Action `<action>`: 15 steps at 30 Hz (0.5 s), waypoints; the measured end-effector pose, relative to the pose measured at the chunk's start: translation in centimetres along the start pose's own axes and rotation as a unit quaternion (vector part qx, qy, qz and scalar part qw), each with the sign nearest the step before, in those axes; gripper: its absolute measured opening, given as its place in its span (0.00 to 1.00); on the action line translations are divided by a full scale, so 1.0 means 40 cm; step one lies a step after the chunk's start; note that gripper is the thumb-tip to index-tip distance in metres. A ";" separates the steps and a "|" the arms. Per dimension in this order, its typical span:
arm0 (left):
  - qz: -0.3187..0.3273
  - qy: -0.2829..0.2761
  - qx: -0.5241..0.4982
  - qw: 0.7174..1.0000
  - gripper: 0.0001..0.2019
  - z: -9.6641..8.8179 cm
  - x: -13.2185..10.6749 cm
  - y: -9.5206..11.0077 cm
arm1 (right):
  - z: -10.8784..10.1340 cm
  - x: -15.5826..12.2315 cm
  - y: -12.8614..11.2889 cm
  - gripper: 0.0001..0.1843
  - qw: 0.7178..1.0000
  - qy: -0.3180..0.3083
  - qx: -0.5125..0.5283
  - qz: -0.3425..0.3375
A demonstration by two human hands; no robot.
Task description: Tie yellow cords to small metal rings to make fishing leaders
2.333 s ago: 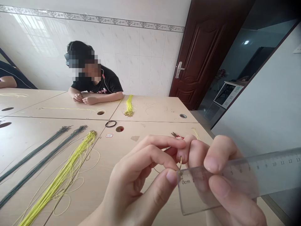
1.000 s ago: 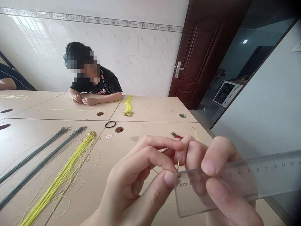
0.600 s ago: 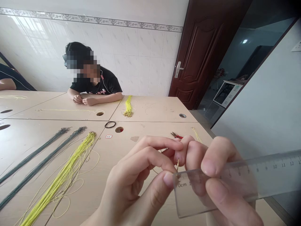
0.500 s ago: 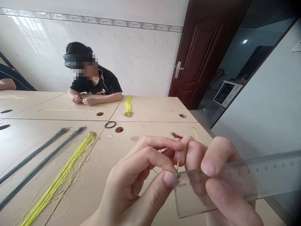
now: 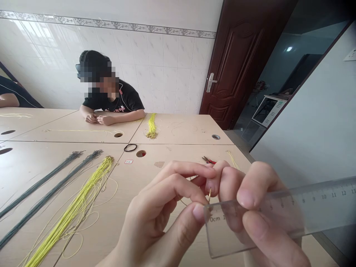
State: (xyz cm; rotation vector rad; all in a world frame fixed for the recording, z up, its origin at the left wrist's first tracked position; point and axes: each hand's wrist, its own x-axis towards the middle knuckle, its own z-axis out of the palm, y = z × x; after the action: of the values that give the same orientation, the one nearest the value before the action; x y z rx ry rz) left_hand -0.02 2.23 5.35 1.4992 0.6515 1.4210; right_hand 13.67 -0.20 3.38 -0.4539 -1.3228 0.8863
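Observation:
My left hand (image 5: pixel 161 215) is closed in a pinch on a thin gold wire piece (image 5: pixel 209 194), thumb pressed against the zero end of a clear plastic ruler (image 5: pixel 280 217). My right hand (image 5: pixel 256 215) grips that ruler between thumb and fingers, and its fingertips also touch the wire. The ruler runs out to the right, its centimetre marks facing me. Both hands hover close to me above the wooden table (image 5: pixel 167 159).
A bundle of yellow cords (image 5: pixel 72 211) and two dark green cord bundles (image 5: pixel 47 181) lie at my left. Small red pliers (image 5: pixel 208 160), a black ring (image 5: pixel 130 147) and another yellow bundle (image 5: pixel 152 126) lie farther off. A person in a black shirt (image 5: pixel 116 100) sits across. A brown door (image 5: pixel 236 63) stands right.
Almost nothing: the ruler and both hands have drifted slightly left and down since the earliest frame. The person across the table shifted their head a little.

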 end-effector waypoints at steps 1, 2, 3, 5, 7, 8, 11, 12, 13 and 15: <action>-0.001 0.009 0.001 1.000 0.09 0.001 -0.005 -0.003 | -0.001 0.002 0.002 0.02 1.000 0.001 0.005 -0.001; -0.002 0.021 0.002 1.000 0.08 0.002 -0.011 -0.007 | -0.004 0.005 0.006 0.03 1.000 0.003 0.006 -0.006; -0.003 0.039 0.002 0.999 0.07 0.003 -0.016 -0.010 | -0.009 0.009 0.010 0.06 1.000 0.001 0.004 -0.016; 0.005 0.087 -0.009 0.996 0.07 0.002 -0.021 -0.015 | -0.021 0.019 0.023 0.13 0.999 0.004 -0.020 -0.043; 0.025 0.154 -0.033 0.987 0.09 -0.004 -0.019 -0.016 | -0.034 0.033 0.043 0.18 0.995 0.025 -0.095 -0.005; 0.039 0.176 -0.048 0.982 0.10 -0.009 -0.016 -0.016 | -0.040 0.042 0.058 0.19 0.988 0.028 -0.145 0.043; 0.062 0.173 -0.082 0.980 0.13 -0.031 -0.009 -0.015 | -0.056 0.068 0.120 0.22 0.935 0.005 -0.277 0.223; 0.065 0.157 -0.089 0.981 0.13 -0.039 -0.009 -0.017 | -0.061 0.075 0.147 0.22 0.915 -0.011 -0.301 0.267; 0.070 0.145 -0.092 0.983 0.13 -0.046 -0.009 -0.018 | -0.067 0.081 0.177 0.21 0.896 -0.028 -0.321 0.304; 0.079 0.137 -0.091 0.983 0.12 -0.056 -0.011 -0.022 | -0.076 0.084 0.239 0.19 0.852 -0.062 -0.362 0.373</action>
State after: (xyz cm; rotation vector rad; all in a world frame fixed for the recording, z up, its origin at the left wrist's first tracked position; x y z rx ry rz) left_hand -2.03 2.83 4.12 1.2469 0.5584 1.7799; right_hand 13.72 8.77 -2.22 -1.6090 -1.6050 1.0185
